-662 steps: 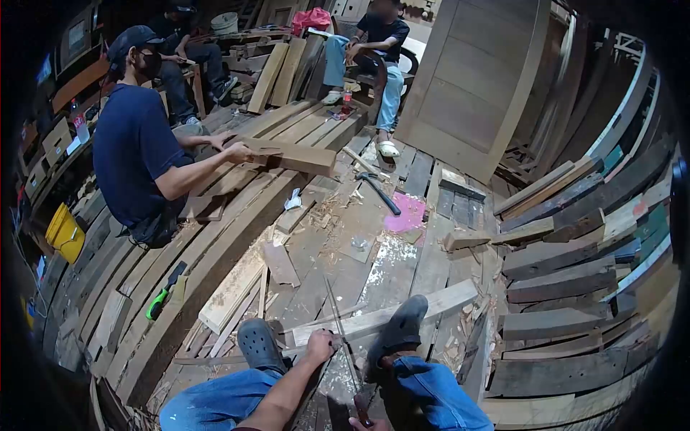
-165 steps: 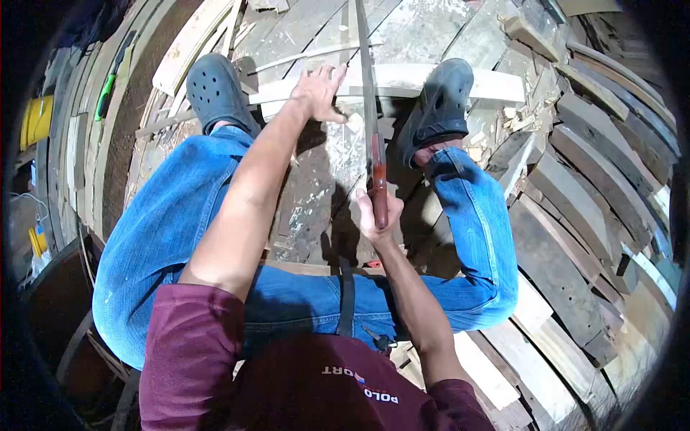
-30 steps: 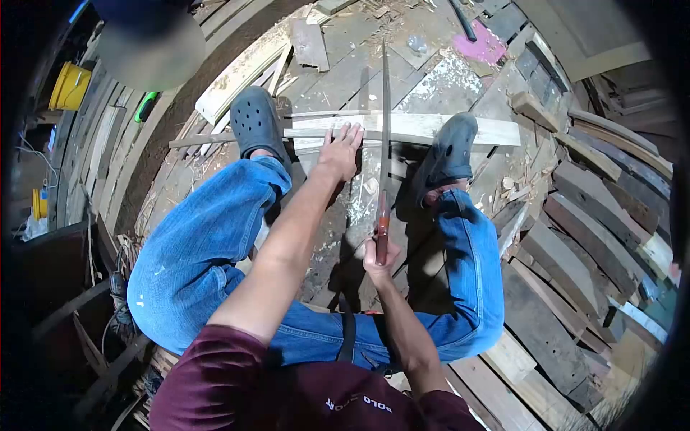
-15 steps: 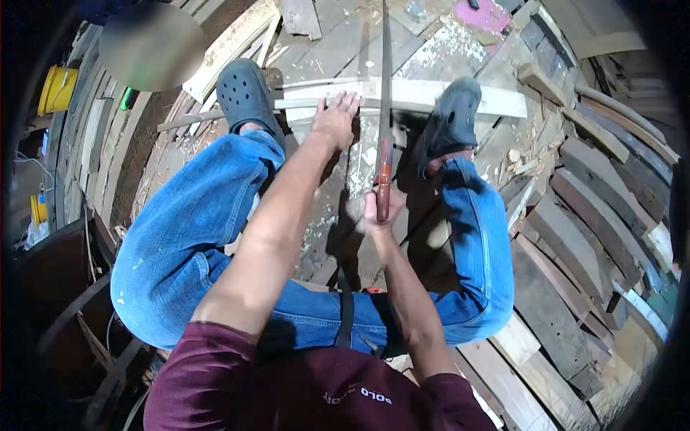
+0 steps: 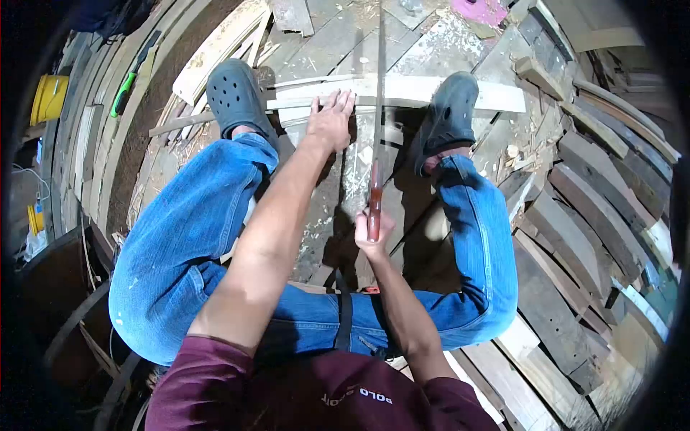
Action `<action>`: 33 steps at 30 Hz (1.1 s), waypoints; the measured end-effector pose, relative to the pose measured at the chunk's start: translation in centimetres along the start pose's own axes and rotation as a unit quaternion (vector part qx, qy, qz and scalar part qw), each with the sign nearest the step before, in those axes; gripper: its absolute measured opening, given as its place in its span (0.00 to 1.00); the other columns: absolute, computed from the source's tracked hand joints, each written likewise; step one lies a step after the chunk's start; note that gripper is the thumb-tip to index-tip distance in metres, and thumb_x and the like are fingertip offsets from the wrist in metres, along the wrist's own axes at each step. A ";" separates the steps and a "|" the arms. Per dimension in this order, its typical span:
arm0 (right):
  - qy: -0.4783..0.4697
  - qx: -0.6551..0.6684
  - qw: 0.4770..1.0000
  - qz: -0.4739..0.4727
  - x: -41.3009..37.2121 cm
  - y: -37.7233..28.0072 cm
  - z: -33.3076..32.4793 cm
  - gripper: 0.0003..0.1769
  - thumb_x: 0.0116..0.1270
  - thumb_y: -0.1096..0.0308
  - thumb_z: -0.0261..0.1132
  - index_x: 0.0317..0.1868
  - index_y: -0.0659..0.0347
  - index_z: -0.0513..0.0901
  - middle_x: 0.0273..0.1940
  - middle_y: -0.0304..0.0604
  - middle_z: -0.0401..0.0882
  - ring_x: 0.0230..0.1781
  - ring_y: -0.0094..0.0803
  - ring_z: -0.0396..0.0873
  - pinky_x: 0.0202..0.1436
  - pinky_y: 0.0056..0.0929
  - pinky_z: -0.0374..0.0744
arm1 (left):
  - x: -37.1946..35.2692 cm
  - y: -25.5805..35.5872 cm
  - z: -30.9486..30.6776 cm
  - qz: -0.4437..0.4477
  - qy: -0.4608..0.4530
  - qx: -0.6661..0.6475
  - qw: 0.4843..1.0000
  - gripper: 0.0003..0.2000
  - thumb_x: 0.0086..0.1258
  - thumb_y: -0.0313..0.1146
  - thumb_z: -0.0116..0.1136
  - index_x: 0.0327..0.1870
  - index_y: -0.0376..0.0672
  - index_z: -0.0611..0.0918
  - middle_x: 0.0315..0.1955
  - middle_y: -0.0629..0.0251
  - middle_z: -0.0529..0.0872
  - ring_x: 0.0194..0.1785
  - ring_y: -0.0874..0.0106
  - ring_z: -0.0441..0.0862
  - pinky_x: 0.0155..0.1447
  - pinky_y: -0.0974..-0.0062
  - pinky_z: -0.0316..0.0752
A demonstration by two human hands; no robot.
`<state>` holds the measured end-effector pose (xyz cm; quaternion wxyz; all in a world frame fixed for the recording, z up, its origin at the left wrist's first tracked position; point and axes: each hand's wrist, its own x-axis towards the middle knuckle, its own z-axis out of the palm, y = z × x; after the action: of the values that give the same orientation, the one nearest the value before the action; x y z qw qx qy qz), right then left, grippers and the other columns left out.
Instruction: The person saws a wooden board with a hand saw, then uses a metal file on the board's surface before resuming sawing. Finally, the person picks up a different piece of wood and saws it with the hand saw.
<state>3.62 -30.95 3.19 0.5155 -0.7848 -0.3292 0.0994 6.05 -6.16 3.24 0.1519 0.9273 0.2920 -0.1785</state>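
Observation:
My left hand (image 5: 330, 122) lies with fingers stretched over a narrow wooden strip (image 5: 291, 103) and the pale board (image 5: 496, 97) beside it. My right hand (image 5: 375, 230) is wrapped around the reddish-brown handle of a long-bladed tool that looks like a handsaw (image 5: 374, 205). Its blade is seen edge-on, points away from me and crosses over the wood just right of my left hand. Whether the blade has teeth does not show. One dark clog (image 5: 233, 93) is at the strip's left part; the other clog (image 5: 453, 108) is at the board's right part.
Stacked dark wood blocks (image 5: 578, 237) line the right side. Long planks (image 5: 215, 54) and a green-handled tool (image 5: 126, 90) lie at upper left, near a yellow container (image 5: 50, 98). Shavings and a pink piece (image 5: 478, 11) lie on the plank floor (image 5: 338, 54).
My right hand and the handsaw have come back toward my body and slightly left. My left hand stays on the wood. The view has shifted a little.

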 end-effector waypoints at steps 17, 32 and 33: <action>0.004 0.008 1.000 -0.007 -0.3 1.0 0.0 0.08 0.53 0.71 0.65 0.21 0.63 0.75 0.16 0.45 0.73 0.17 0.36 0.76 0.23 0.35 0.73 | -0.2 0.1 0.0 0.001 0.009 -0.007 1.000 0.46 0.57 0.37 0.62 0.76 0.46 0.49 0.77 0.65 0.49 0.79 0.66 0.45 0.77 0.49 0.46; -0.005 0.035 0.999 0.022 -0.2 1.5 0.2 0.06 0.52 0.73 0.64 0.20 0.63 0.76 0.15 0.44 0.70 0.14 0.37 0.73 0.22 0.33 0.71 | -0.5 0.4 0.3 -0.011 0.006 -0.019 1.000 0.46 0.57 0.35 0.59 0.77 0.47 0.46 0.77 0.67 0.48 0.79 0.67 0.44 0.77 0.49 0.44; -0.004 0.046 0.999 0.025 0.4 1.1 -0.1 0.07 0.52 0.73 0.64 0.20 0.64 0.75 0.15 0.44 0.70 0.14 0.36 0.73 0.21 0.33 0.70 | -0.7 0.4 0.3 -0.009 0.005 -0.018 1.000 0.46 0.57 0.34 0.59 0.77 0.47 0.46 0.77 0.66 0.48 0.79 0.67 0.44 0.77 0.49 0.44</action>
<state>4.37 -31.05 2.35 0.5473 -0.7679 -0.3063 0.1305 5.69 -6.89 3.35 0.1657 0.9226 0.3041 -0.1699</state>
